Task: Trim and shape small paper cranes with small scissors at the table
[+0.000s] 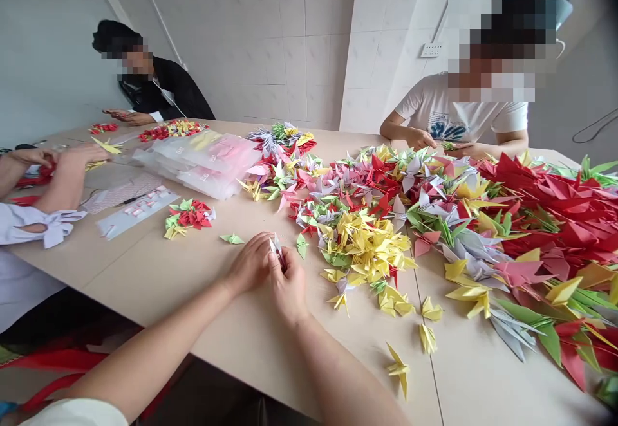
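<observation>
Both of my hands meet at the middle of the tan table. My left hand [248, 264] and my right hand [288, 284] pinch a small folded paper piece [277, 250], white with a red edge, and my fingers hide most of it. A green paper crane [232, 239] lies just left of my left hand. Another green crane [302, 244] lies just beyond my right hand, at the edge of a large heap of origami cranes [360, 239] in yellow, red, white, green and pink.
A co-worker's hands [62, 159] work at the left end of the table, near a small cluster of cranes [188, 217]. Further co-workers sit across the table. Clear plastic bags [196, 165] and printed sheets [135, 212] lie at the far left.
</observation>
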`<state>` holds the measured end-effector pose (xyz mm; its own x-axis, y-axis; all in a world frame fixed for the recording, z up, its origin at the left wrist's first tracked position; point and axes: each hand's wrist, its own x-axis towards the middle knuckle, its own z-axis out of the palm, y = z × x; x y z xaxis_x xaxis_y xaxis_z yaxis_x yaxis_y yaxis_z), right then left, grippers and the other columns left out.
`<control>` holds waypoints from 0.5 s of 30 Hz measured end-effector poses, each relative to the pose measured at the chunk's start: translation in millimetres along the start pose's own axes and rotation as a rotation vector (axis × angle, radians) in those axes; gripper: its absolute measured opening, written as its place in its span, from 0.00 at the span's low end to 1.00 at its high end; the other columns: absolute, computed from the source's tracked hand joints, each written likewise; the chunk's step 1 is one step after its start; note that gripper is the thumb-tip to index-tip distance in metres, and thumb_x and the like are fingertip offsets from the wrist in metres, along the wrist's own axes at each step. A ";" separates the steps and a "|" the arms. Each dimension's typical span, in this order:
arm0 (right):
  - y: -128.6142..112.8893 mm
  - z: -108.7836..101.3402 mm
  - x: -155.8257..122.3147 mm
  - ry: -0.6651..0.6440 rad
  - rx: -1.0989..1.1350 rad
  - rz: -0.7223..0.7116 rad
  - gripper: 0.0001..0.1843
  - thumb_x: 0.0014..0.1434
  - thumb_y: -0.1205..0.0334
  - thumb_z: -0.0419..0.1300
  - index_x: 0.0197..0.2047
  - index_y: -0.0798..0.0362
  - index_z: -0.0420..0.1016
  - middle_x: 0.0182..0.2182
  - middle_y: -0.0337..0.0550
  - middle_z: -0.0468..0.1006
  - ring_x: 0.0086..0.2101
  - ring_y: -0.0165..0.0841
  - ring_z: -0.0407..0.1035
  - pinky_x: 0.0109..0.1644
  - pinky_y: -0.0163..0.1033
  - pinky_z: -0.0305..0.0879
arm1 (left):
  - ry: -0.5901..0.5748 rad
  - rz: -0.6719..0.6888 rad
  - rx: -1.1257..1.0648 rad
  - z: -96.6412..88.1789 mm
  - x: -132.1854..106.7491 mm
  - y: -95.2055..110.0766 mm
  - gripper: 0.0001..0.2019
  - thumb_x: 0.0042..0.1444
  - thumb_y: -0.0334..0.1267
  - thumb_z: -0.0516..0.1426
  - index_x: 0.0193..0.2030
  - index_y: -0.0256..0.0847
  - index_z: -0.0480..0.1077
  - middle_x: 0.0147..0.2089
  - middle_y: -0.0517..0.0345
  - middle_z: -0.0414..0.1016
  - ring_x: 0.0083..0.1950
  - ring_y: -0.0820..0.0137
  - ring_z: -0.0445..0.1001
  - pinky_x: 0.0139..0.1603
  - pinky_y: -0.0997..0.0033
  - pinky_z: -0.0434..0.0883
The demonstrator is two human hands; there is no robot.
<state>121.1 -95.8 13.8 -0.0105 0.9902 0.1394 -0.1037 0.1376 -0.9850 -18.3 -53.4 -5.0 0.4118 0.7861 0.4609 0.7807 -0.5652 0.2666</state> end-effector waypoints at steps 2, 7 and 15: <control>0.6 -0.4 0.0 0.000 0.010 -0.010 0.13 0.59 0.55 0.51 0.39 0.54 0.70 0.28 0.38 0.71 0.29 0.31 0.63 0.34 0.34 0.60 | -0.024 -0.019 -0.019 5.9 4.4 10.0 0.16 0.52 0.35 0.53 0.49 0.36 0.64 0.48 0.46 0.71 0.53 0.61 0.68 0.55 0.56 0.64; 5.0 -2.5 3.2 0.054 0.018 -0.024 0.15 0.60 0.54 0.50 0.43 0.54 0.70 0.35 0.42 0.74 0.35 0.33 0.66 0.38 0.36 0.62 | -0.076 -0.111 -0.094 8.8 22.9 33.8 0.19 0.52 0.32 0.51 0.52 0.35 0.62 0.48 0.49 0.71 0.49 0.62 0.70 0.47 0.65 0.69; 5.8 -6.7 3.9 0.039 -0.019 -0.020 0.14 0.61 0.56 0.50 0.44 0.55 0.70 0.35 0.42 0.73 0.36 0.34 0.65 0.41 0.37 0.61 | -0.116 -0.201 -0.241 0.5 43.3 55.2 0.14 0.49 0.26 0.50 0.43 0.38 0.68 0.44 0.58 0.73 0.45 0.68 0.71 0.48 0.72 0.67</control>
<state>127.2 -91.0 7.9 0.0303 0.9874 0.1554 -0.0847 0.1574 -0.9839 42.8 -50.4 29.2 0.3221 0.9035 0.2828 0.7237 -0.4275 0.5417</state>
